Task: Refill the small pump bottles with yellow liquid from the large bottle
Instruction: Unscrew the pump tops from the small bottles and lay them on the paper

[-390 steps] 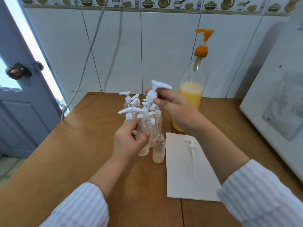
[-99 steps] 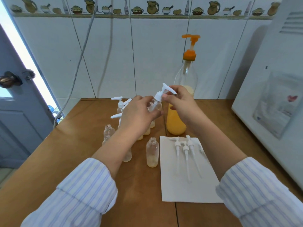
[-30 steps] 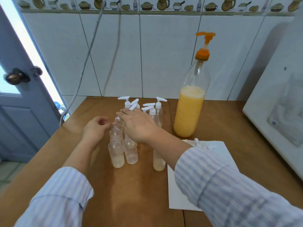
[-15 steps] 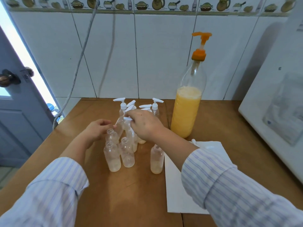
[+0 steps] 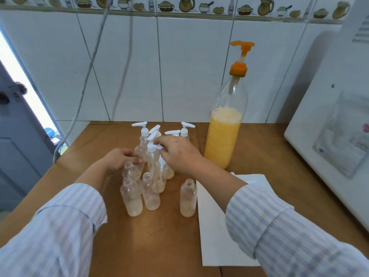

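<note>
Right hand (image 5: 179, 154) pinching white pump head (image 5: 153, 147), left hand (image 5: 119, 159) gripping small bottle (image 5: 139, 151)

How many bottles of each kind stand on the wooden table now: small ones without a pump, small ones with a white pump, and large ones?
small bottles without a pump: 4
small bottles with a white pump: 6 in view; the hands may hide more
large bottle of yellow liquid: 1
Total: 11
</note>
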